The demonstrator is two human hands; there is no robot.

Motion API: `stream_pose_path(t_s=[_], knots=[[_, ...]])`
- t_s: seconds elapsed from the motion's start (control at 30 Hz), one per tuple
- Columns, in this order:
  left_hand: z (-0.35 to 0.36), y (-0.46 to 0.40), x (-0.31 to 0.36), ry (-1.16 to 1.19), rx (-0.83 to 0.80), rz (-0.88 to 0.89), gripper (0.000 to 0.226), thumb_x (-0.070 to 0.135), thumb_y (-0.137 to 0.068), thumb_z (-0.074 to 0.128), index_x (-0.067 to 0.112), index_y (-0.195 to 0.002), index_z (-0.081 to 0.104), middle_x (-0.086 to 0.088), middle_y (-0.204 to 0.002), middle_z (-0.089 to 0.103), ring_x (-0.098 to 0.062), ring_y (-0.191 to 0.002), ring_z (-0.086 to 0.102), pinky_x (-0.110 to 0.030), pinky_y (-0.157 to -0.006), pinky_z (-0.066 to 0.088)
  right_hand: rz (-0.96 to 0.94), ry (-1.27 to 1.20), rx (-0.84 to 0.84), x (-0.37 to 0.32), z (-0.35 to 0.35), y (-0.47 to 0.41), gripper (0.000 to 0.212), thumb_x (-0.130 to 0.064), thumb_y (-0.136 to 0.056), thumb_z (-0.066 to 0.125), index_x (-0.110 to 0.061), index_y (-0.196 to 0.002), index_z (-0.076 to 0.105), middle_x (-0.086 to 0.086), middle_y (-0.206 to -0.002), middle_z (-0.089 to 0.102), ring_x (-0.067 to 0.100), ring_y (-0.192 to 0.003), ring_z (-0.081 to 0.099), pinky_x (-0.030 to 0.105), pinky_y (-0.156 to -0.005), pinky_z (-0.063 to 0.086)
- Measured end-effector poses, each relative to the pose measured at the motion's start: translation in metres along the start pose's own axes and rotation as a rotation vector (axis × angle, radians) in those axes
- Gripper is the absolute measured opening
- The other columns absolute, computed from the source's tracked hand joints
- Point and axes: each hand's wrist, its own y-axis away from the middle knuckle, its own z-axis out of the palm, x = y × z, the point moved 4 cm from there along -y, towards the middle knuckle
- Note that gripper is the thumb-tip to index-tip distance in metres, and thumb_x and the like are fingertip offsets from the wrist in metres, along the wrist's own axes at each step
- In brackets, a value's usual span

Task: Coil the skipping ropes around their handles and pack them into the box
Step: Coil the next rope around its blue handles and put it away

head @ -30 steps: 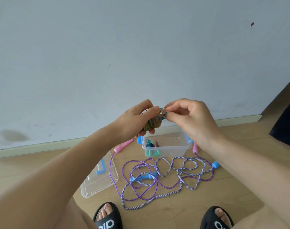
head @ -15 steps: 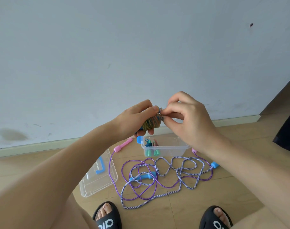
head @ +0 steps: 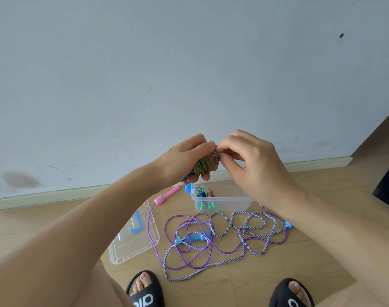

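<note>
Multicoloured cord, wound tight around blue handles, formed the coiled rope (head: pixel 205 166) held above the floor in the left hand (head: pixel 184 161), which was closed around it. The right hand (head: pixel 251 165) was pinched narrow at the bundle's upper end, apparently securing the last turn; the cord end itself could not be made out. One wound rope with green handles (head: pixel 204 199) already lay inside the clear box (head: pixel 231 201). Two ropes remained loose and tangled on the floor (head: pixel 288 262): the purple rope (head: pixel 152 227) with pink handles and the striped rope (head: pixel 237 220) with blue handles. The lid (head: pixel 134 238) lay off, beside the box. Judged under half complete.
</note>
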Motion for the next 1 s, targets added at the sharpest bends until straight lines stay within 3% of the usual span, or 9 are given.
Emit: stream_pose_path(t_s=[0.17, 0.33, 0.53, 0.67, 0.8, 1.0], knots=[[-0.001, 0.0, 0.0, 0.006, -0.002, 0.0, 0.03, 0.043, -0.102, 0.042, 0.016, -0.091, 0.046, -0.015, -0.075, 0.067, -0.025, -0.058, 0.042, -0.035, -0.057, 0.032, 0.09, -0.07, 0.026, 0.001, 0.001, 0.001, 0.007, 0.002, -0.09, 0.061, -0.005, -0.089, 0.064, 0.004, -0.086, 0.06, 0.02, -0.077, 0.063, 0.036, -0.069, 0.052], [0.0, -0.002, 0.001, 0.003, 0.007, 0.017, 0.031, 0.041, -0.103, 0.043, 0.012, -0.094, 0.047, -0.012, -0.073, 0.067, -0.025, -0.058, 0.042, -0.034, -0.054, 0.033, 0.444, -0.349, 0.066, 0.008, 0.005, 0.006, 0.012, -0.001, -0.088, 0.063, -0.012, -0.089, 0.065, 0.001, -0.082, 0.072, 0.016, -0.079, 0.07, 0.027, -0.073, 0.055], [0.0, -0.005, -0.003, -0.012, 0.024, 0.047, 0.035, 0.044, -0.101, 0.045, 0.009, -0.101, 0.05, -0.014, -0.079, 0.071, -0.025, -0.059, 0.042, -0.038, -0.06, 0.033, 0.655, -0.604, 0.07, 0.01, 0.002, 0.0, 0.019, 0.0, -0.085, 0.068, -0.011, -0.097, 0.059, 0.005, -0.088, 0.073, 0.016, -0.083, 0.072, 0.02, -0.076, 0.055], [0.0, -0.006, -0.001, -0.009, 0.044, 0.081, 0.034, 0.047, -0.097, 0.044, 0.013, -0.097, 0.051, -0.017, -0.083, 0.071, -0.025, -0.06, 0.045, -0.038, -0.058, 0.035, 0.671, -0.649, 0.093, 0.012, 0.001, -0.002, 0.021, -0.002, -0.084, 0.071, -0.009, -0.099, 0.057, 0.009, -0.088, 0.07, 0.019, -0.082, 0.07, 0.025, -0.078, 0.057], [0.001, -0.007, -0.001, 0.004, 0.038, 0.08, 0.031, 0.042, -0.102, 0.043, 0.012, -0.098, 0.051, -0.014, -0.079, 0.07, -0.024, -0.059, 0.046, -0.036, -0.057, 0.035, 0.645, -0.667, 0.072, 0.013, -0.001, -0.004, 0.024, 0.002, -0.084, 0.071, -0.008, -0.099, 0.056, 0.009, -0.086, 0.066, 0.01, -0.074, 0.065, 0.019, -0.073, 0.054], [0.0, -0.01, 0.0, 0.015, 0.075, 0.087, 0.032, 0.044, -0.1, 0.045, 0.012, -0.097, 0.049, -0.013, -0.076, 0.068, -0.024, -0.058, 0.045, -0.034, -0.055, 0.035, 0.652, -0.661, 0.074, 0.017, 0.0, -0.002, 0.034, 0.005, -0.082, 0.072, -0.015, -0.103, 0.054, 0.01, -0.093, 0.06, 0.016, -0.084, 0.069, 0.025, -0.08, 0.057]])
